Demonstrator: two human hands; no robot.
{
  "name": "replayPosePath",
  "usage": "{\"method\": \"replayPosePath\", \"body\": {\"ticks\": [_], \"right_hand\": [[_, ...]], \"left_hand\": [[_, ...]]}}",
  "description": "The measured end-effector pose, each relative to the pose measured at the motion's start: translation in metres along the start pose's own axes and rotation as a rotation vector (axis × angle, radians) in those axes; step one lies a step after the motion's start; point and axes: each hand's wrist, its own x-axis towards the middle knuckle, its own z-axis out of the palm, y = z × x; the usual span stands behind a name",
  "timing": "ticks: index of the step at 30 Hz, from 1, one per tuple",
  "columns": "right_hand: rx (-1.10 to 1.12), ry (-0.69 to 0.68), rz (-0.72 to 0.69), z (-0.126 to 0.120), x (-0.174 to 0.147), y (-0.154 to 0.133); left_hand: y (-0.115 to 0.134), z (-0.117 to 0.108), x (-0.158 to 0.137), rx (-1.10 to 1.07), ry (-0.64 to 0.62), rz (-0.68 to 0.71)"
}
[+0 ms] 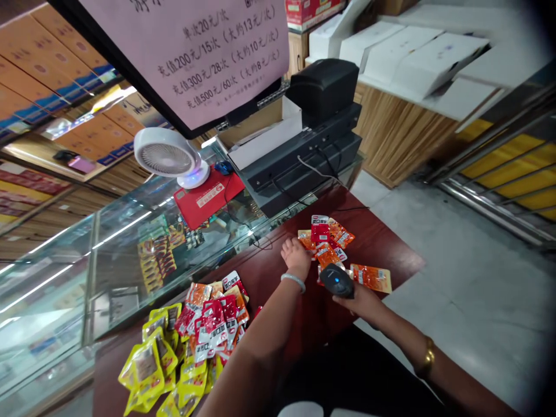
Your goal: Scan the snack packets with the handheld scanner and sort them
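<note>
My right hand [359, 300] grips a black handheld barcode scanner [337, 280] with a small blue light on top. The scanner hangs over a small group of snack packets. Beside that group, my left hand [296, 256] rests low over the table, fingers slightly apart and its right side by an orange packet [304, 236]. Red and white packets [320, 231] lie at the top of the group. Another orange packet [371, 278] lies right of the scanner, which partly hides a packet beneath it.
Left of my forearm lie piles of red and orange packets [215, 318] and yellow packets [147, 365] on the dark red table [278, 315]. Beyond stand a glass display counter [119, 231], a white fan [167, 152], a cash-register machine [304, 150] and a sign-covered monitor [208, 63].
</note>
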Motion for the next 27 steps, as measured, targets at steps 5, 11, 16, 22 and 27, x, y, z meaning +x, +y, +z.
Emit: {"method": "replayPosePath", "body": {"ticks": [5,11,16,22,27], "right_hand": [[-0.005,0.026,-0.053,-0.003,0.003,-0.005],[-0.062,-0.036,-0.165,0.009,0.016,-0.03],[-0.088,-0.181,-0.146,0.029,0.021,-0.042],[-0.088,-0.287,-0.1,0.039,0.014,-0.041],[-0.142,-0.261,-0.16,0.041,0.012,-0.033]], "left_hand": [[-0.03,0.007,-0.021,0.053,-0.027,0.054],[-0.081,0.013,-0.071,-0.072,-0.014,0.07],[-0.1,0.016,-0.101,-0.148,0.017,0.024],[-0.127,0.011,-0.119,-0.35,0.015,-0.102],[-0.182,-0.022,-0.163,-0.267,0.015,-0.276]]}}
